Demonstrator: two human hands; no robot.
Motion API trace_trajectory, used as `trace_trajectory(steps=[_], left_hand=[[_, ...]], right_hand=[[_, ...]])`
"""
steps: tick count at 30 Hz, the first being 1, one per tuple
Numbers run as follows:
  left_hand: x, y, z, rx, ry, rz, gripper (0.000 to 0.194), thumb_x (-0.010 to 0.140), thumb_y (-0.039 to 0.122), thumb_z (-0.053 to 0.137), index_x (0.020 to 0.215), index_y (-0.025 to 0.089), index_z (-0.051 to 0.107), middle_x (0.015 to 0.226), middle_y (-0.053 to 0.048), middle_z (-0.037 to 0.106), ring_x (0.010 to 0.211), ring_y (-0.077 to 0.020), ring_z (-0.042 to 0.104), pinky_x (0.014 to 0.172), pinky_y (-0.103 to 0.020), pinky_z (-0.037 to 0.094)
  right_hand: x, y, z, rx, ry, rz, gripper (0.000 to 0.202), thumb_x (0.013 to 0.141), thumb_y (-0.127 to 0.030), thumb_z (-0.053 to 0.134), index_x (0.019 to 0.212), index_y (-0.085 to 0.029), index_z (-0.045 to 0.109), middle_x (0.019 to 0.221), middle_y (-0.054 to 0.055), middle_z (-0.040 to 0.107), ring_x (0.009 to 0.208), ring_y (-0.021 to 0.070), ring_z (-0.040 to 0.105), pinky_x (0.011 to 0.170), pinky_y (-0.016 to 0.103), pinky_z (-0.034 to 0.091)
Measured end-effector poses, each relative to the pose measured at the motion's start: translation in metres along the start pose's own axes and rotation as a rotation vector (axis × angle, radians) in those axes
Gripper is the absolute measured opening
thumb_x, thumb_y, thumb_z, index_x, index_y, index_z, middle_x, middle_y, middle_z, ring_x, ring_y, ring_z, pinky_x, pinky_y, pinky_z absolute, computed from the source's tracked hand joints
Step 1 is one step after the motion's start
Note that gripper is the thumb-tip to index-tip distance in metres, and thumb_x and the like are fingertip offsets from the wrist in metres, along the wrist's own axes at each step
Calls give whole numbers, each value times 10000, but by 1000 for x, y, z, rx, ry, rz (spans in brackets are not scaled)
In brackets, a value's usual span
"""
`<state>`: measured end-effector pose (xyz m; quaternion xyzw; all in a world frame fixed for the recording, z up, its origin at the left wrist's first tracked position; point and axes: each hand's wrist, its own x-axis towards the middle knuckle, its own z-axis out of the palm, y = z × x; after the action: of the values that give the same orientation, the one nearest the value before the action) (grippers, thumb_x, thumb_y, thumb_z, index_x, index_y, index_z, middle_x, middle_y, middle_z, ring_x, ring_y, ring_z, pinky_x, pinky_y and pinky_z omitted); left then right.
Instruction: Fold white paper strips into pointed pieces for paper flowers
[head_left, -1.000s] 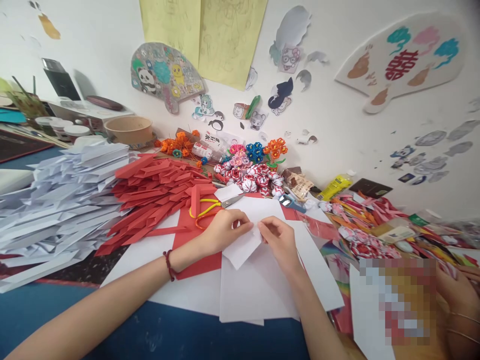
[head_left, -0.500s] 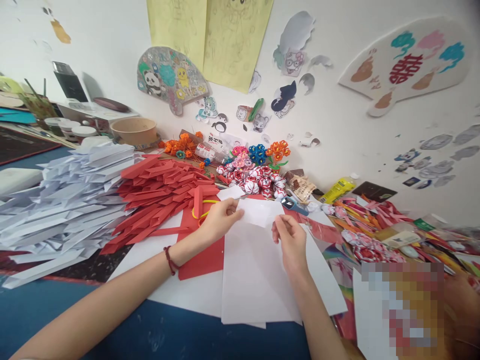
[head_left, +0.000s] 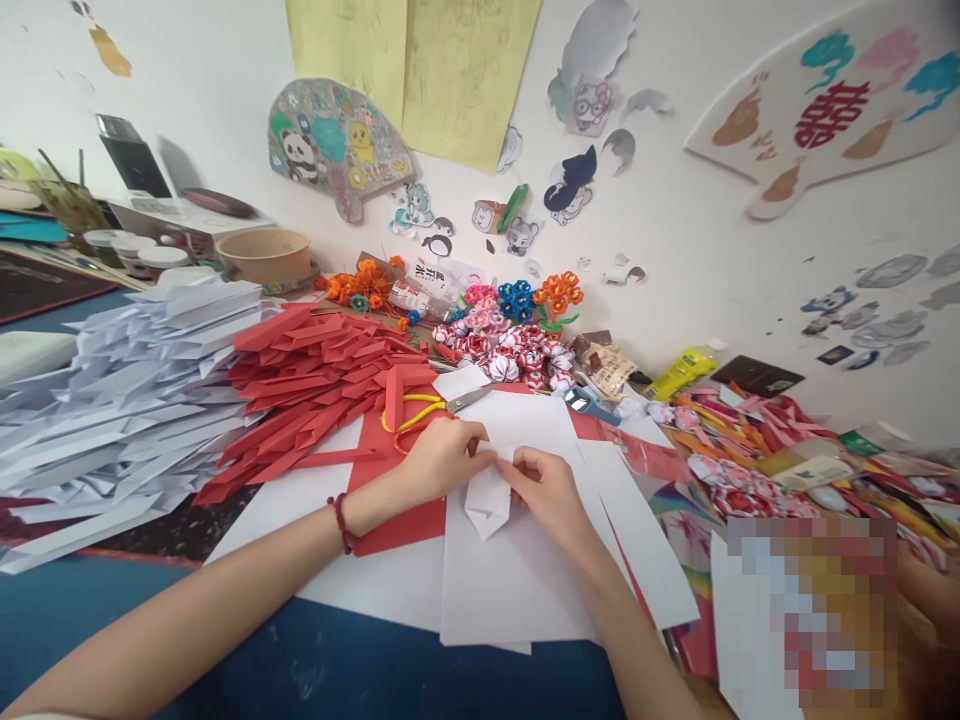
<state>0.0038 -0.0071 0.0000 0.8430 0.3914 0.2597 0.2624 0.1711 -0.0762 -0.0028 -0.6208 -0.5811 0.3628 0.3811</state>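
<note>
**A:** State the position of the workpiece.

**B:** The small white paper piece (head_left: 487, 505) was suspended between the two hands, above the white sheets (head_left: 517, 595). Its lower end projected below the fingertips and presented a notched, pointed outline.

**A:** State the condition of each hand.

**B:** The left hand (head_left: 446, 460) pinched the upper part of the piece between thumb and fingers. The right hand (head_left: 544, 490) pinched it from the opposite side. The fingertips of both hands were close together; whether they touched could not be determined.

**A:** What had changed?

**B:** Half a second earlier, the hands stood apart and the piece was spread as a wide band between them. The hands had since come together, and the piece had become narrower and pointed downward. The scissors (head_left: 450, 404), previously mostly covered, had come back into view beyond the left hand.

**A:** What did this signify for the work?

**B:** By judgement, folding was in progress. The fingers hid part of the piece, so completion of the crease could not be confirmed. The scissors lay in neither hand. The red folded strips (head_left: 315, 390) and white folded strips (head_left: 150, 390) remained heaped on the left, apart from the piece.
</note>
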Motion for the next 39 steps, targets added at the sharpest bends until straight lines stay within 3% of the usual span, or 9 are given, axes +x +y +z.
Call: trace_trajectory(steps=[9,17,24,31,39], left_hand=[[-10,6,11,424,117,68,266,847,216,479,601,155,562,566,-29,592,543,-148,501,679,-337,320],[-11,5,18,604,144,219,221,860,177,511,643,154,540,609,-38,593,643,-180,514,672,-350,297],[-17,0,21,592,186,375,284,894,148,493,611,161,512,605,-21,549,695,-169,459,694,-352,281],[-21,4,20,557,141,374,288,899,152,494,616,156,549,619,-30,547,704,-168,448,686,-353,283],[-16,-1,22,508,134,345,293,913,183,496,627,162,553,629,-23,548,701,-164,448,642,-341,259]], right_hand=[[-2,1,4,-322,67,-45,351,835,-316,488,525,-192,380,499,-43,380,500,104,356,480,238,250],[-4,3,10,-445,107,-56,344,838,-319,501,527,-204,410,506,-27,483,487,119,396,486,248,275],[-2,11,14,-584,150,-76,384,873,-340,475,545,-206,327,491,-37,425,469,112,333,491,259,245],[-3,17,17,-682,186,-137,370,866,-296,496,547,-209,329,488,-43,392,454,107,316,481,259,230],[-6,20,16,-698,291,-262,197,915,-299,489,769,-199,575,647,1,546,522,128,469,511,268,304]])
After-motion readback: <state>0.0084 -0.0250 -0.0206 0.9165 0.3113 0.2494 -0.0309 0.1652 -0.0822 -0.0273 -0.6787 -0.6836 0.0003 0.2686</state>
